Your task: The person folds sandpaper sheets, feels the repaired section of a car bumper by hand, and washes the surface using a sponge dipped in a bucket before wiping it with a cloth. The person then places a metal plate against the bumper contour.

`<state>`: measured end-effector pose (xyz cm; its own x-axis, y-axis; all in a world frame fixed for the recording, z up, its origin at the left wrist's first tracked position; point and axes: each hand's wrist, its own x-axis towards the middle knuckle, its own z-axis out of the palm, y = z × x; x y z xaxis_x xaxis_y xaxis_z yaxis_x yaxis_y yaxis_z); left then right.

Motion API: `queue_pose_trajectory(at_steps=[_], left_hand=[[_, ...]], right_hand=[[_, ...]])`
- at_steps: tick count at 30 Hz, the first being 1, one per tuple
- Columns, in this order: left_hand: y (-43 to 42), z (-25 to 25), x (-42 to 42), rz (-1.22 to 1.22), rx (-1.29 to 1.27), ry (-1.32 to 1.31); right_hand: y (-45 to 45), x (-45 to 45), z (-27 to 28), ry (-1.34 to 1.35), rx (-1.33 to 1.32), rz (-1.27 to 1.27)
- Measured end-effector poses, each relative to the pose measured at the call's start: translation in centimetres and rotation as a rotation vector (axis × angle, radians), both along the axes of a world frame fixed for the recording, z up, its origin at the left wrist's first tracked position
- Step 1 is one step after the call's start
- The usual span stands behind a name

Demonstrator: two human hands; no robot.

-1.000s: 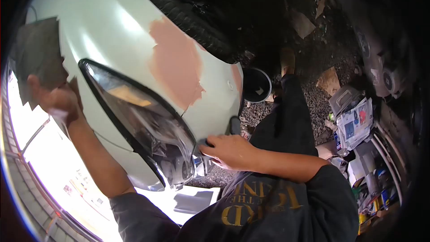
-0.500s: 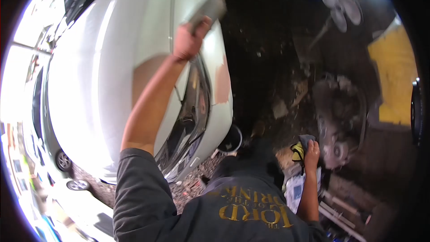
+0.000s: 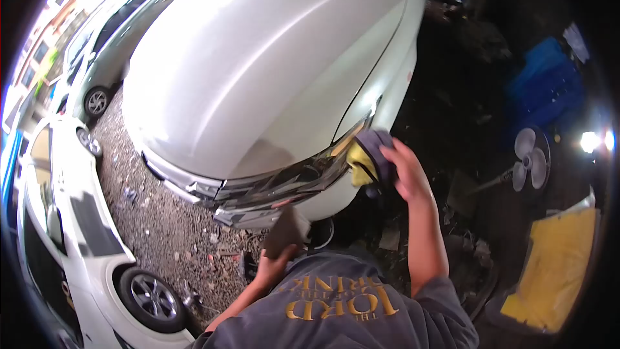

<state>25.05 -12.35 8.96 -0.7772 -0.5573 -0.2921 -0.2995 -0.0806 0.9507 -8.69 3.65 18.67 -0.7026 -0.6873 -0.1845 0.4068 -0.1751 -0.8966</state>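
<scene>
My left hand [image 3: 279,264] is closed on a flat grey-brown sheet [image 3: 284,231], low in front of the car's bumper and close to my shirt. My right hand [image 3: 407,171] grips a soft grey and yellow item with a dark strap [image 3: 382,148], which looks like a cap or mask. That item hangs beside the headlight [image 3: 316,171] of the white car [image 3: 258,71] and hides part of it. A darker patch [image 3: 265,155] shows on the front of the hood.
Gravel [image 3: 161,220] lies left of the car. Another white car [image 3: 90,232] stands at the lower left, with a grey-green car [image 3: 123,26] behind it. On the right are a fan [image 3: 531,160], a yellow panel [image 3: 555,265], a blue covering [image 3: 546,84] and a bright lamp [image 3: 589,142].
The view has swung round to the whole hood. My left hand has come down from over the car with the sheet. My right hand has risen beside the headlight with the grey and yellow item.
</scene>
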Motion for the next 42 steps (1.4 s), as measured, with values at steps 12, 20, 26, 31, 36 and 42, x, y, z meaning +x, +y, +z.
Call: queue_pose_trajectory(at_steps=[12,20,26,31,36,42], left_hand=[[8.5,6.0,-5.5,0.391,0.405,0.450],[12.5,4.0,-9.8,0.296,0.483,0.382],[14.8,2.8,-14.4,0.114,0.538,0.304],[16.0,4.8,-17.8,-0.519,-0.472,-0.085],[16.8,6.2,-20.3,-0.881,-0.716,0.126],[15.3,9.9,-21.1,-0.979,-0.584,-0.044]], right_hand=[[-5.1,1.2,0.9,0.228,-0.175,0.300],[16.2,0.8,-20.9,-0.104,0.434,0.267],[34.9,6.1,-33.5,0.609,1.161,0.946],[29.5,3.6,-15.9,0.567,0.607,0.084],[23.7,3.1,-1.5,1.190,0.475,0.214],[22.5,3.2,-3.5,0.929,0.381,0.371]])
